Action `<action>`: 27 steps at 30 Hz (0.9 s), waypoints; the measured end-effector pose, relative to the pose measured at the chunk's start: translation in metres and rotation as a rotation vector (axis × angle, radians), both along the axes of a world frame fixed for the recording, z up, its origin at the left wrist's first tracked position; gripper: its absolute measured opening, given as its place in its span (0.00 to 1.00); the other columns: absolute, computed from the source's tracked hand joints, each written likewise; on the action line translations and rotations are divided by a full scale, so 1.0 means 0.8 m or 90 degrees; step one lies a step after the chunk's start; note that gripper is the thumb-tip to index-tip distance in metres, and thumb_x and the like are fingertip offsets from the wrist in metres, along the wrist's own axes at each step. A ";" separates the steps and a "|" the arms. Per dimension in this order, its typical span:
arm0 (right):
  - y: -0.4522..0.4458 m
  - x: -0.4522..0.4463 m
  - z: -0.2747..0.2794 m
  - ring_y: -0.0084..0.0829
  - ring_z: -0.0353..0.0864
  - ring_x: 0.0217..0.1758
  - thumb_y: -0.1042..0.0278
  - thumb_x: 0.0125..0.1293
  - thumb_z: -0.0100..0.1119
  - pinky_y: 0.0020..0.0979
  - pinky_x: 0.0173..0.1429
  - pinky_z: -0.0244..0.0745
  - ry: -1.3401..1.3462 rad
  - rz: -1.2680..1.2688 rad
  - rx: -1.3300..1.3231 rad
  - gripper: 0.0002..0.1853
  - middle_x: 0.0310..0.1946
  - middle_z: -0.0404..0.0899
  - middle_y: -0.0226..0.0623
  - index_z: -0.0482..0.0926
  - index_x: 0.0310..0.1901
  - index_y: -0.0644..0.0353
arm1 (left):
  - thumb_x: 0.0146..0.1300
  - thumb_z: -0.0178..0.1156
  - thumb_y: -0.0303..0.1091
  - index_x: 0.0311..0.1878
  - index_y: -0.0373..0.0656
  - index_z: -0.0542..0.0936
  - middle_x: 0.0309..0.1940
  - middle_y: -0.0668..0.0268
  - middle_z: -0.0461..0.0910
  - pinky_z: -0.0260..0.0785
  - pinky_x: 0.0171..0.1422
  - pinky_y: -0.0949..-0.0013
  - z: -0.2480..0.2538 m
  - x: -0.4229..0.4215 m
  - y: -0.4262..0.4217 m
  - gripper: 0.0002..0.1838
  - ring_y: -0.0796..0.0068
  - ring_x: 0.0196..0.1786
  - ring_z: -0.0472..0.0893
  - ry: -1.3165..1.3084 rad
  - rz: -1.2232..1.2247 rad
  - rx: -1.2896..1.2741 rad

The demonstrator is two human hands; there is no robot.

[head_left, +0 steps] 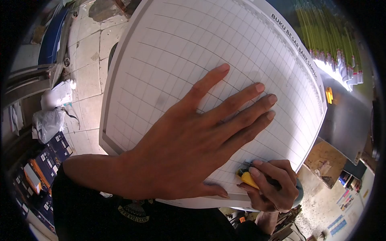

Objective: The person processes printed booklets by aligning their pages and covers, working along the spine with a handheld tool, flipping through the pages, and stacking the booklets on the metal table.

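A large white sheet with a printed grid [161, 60] and a title along its right side lies on a grey-edged board. My left hand [193, 136] rests palm down across the sheet, its fingers spread and holding nothing. Near the sheet's lower right edge, my right hand [277, 184] is closed around a small yellow and dark tool [248, 178]. The tool's tip is at the sheet surface, and my fingers hide part of its body.
A yellow object [329, 95] lies on a dark surface at the right. Green strips [329, 36] stand behind it. At the left are tiled floor [88, 76], a plastic bag [48, 124] and dark boxes [48, 160]. A brown board [327, 160] sits at lower right.
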State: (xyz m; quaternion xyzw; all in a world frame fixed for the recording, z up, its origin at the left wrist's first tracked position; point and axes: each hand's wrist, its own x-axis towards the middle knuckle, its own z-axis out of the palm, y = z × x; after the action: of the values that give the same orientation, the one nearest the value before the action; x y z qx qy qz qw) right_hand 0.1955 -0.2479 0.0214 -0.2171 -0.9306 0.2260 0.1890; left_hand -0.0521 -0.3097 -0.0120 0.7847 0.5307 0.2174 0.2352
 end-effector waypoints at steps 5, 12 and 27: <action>0.000 -0.003 0.003 0.25 0.84 0.31 0.54 0.60 0.76 0.24 0.30 0.81 -0.015 -0.008 -0.004 0.14 0.42 0.89 0.34 0.91 0.45 0.49 | 0.49 0.48 0.89 0.79 0.49 0.64 0.81 0.63 0.59 0.31 0.85 0.32 0.002 0.001 0.001 0.63 0.62 0.83 0.55 0.028 0.007 0.005; -0.005 -0.009 0.005 0.25 0.84 0.31 0.60 0.59 0.76 0.24 0.30 0.80 -0.023 -0.047 -0.006 0.12 0.40 0.88 0.34 0.91 0.43 0.51 | 0.53 0.44 0.88 0.78 0.50 0.66 0.81 0.67 0.60 0.32 0.85 0.33 0.008 0.004 0.002 0.60 0.65 0.83 0.55 0.055 0.025 -0.016; 0.013 0.025 -0.004 0.38 0.90 0.38 0.69 0.62 0.75 0.35 0.40 0.87 0.272 -0.136 -0.353 0.21 0.40 0.88 0.54 0.85 0.56 0.65 | 0.49 0.57 0.85 0.82 0.49 0.56 0.83 0.57 0.51 0.27 0.85 0.33 0.009 -0.008 0.001 0.65 0.57 0.85 0.48 0.014 -0.039 -0.014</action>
State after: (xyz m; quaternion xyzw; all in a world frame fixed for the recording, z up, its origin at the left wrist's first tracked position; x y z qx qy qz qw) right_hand 0.2159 -0.2379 0.0181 -0.3037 -0.7456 0.4892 0.3354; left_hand -0.0584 -0.3091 -0.0048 0.8005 0.5112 0.1956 0.2442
